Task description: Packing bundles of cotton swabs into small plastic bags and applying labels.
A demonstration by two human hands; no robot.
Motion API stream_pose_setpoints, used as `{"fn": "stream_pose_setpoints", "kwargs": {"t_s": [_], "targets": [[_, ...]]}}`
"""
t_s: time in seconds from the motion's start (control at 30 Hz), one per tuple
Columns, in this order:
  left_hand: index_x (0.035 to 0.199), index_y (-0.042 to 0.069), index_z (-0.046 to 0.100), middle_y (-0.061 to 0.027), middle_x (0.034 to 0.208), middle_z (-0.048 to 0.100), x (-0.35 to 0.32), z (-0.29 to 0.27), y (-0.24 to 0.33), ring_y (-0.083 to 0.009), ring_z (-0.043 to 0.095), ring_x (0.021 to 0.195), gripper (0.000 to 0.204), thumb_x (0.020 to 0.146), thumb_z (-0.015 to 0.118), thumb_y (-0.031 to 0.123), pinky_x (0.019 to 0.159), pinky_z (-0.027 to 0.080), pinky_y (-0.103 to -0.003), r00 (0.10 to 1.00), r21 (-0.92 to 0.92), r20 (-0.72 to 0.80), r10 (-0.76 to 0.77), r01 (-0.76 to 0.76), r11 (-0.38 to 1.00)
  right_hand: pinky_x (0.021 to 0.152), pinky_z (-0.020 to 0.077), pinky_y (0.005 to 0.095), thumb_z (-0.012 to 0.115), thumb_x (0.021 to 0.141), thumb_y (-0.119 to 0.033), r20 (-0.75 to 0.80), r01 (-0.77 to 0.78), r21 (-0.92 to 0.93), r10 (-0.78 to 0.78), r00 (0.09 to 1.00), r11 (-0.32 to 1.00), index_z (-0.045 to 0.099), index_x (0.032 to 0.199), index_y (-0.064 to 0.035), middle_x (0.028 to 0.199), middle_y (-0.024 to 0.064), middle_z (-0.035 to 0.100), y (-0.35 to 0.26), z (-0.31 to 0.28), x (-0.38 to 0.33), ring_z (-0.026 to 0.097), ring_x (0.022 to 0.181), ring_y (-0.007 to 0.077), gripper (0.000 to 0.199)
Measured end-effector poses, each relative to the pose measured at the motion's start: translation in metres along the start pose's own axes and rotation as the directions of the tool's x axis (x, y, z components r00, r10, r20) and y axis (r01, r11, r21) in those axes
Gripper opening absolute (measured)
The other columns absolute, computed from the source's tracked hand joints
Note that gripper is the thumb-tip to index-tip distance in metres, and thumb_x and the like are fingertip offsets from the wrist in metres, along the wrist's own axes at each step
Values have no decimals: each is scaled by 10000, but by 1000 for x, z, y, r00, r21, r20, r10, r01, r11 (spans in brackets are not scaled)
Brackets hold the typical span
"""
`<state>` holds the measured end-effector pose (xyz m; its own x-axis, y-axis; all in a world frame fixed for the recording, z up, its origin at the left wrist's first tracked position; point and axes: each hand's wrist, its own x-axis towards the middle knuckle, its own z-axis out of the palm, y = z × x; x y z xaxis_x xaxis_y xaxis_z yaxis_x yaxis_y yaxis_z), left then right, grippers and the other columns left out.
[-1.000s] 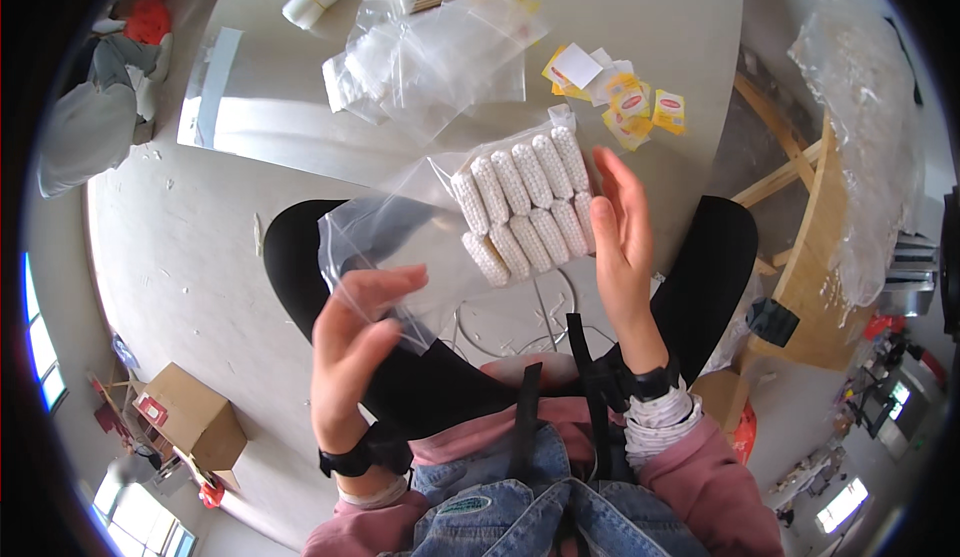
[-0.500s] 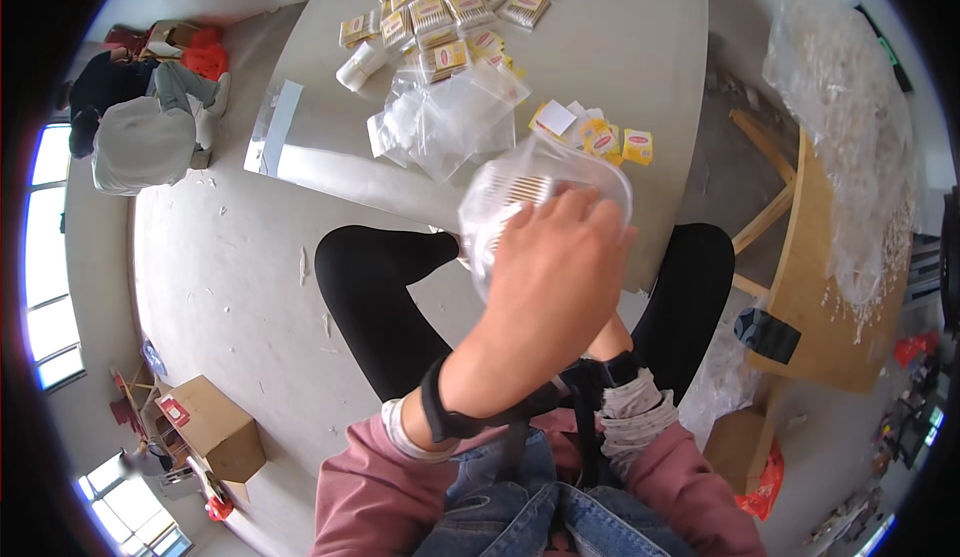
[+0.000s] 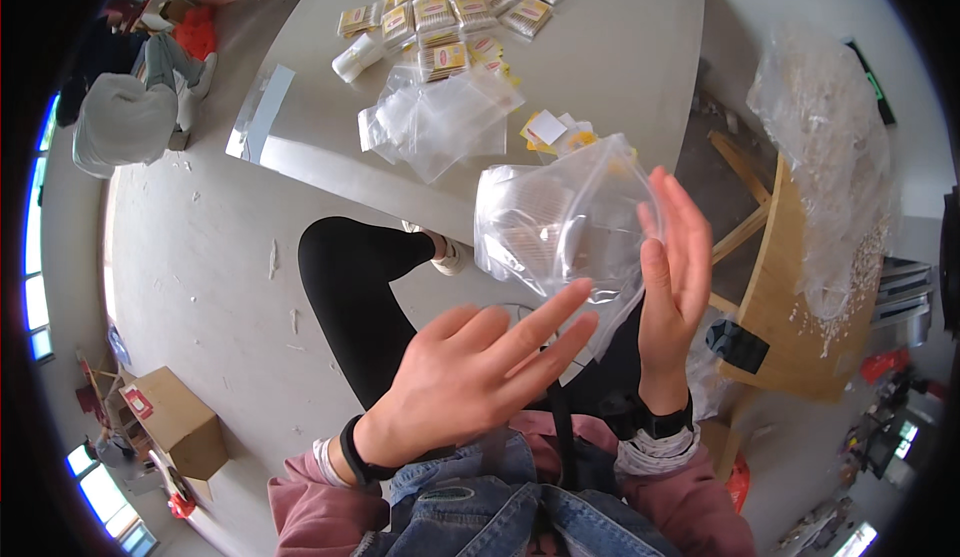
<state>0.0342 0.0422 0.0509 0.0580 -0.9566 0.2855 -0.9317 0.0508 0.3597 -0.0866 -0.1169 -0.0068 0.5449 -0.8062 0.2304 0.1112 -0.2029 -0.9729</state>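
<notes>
A clear plastic bag [image 3: 610, 227] with thin-stemmed cotton swabs [image 3: 535, 222] inside is held up over the table's near edge. My right hand [image 3: 675, 292] grips the bag along its right side, its fingers fairly straight and some of them partly behind the film. My left hand [image 3: 470, 367] is below the bag, with two fingers stretched out at its lower edge and the others bent; nothing shows in it. Just past the held bag lie yellow-and-white cards [image 3: 560, 132]. Flat empty clear bags [image 3: 440, 117] are heaped to their left.
Several filled swab packs [image 3: 435, 17] are piled at the table's [image 3: 600, 57] far side, beside a white roll [image 3: 357, 57]. To the right, a large plastic bag of loose swabs [image 3: 830, 157] rests on a wooden board [image 3: 800, 347]. A cardboard box [image 3: 175, 422] stands on the floor at left.
My left hand has come out of the bag's mouth and moved down and left. My right hand, mostly hidden before, now shows at the bag's right side. The bag has turned.
</notes>
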Motion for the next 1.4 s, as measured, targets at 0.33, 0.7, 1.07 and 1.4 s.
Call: {"fn": "stream_pose_setpoints", "kwargs": {"t_s": [0.33,0.7,1.07,1.4], "targets": [[672,52,518,-55,781,478,12,43,-7,-192,542,741,138,597,608,122,638,463,-295,916,-324,-398,-55,-84,942,794,493,407,511,833,39,700,372,-577,205,684,727,596,1003,-3,991,180,620,-39,37,46,599,937,387,194],[754,43,622,-44,857,522,3,81,-3,-197,531,855,147,665,603,159,726,437,-278,807,-543,-549,-218,-145,827,644,475,381,666,850,-154,431,219,-901,710,557,375,566,963,-15,855,149,614,-3,64,65,581,731,364,205],[644,102,628,6,819,524,-6,66,-3,-166,510,832,73,682,629,164,678,375,-252,839,-606,-443,-315,-21,796,776,510,371,750,795,-90,686,735,-662,515,514,148,583,1082,12,1092,131,584,-3,84,64,628,941,325,347],[658,100,647,-6,885,593,-2,75,-7,-168,530,876,73,679,628,168,703,393,-258,734,-611,-550,-398,-28,791,945,459,394,660,844,-19,587,517,-805,515,624,290,620,1142,-20,1235,142,541,0,89,56,566,1133,325,301]]}}
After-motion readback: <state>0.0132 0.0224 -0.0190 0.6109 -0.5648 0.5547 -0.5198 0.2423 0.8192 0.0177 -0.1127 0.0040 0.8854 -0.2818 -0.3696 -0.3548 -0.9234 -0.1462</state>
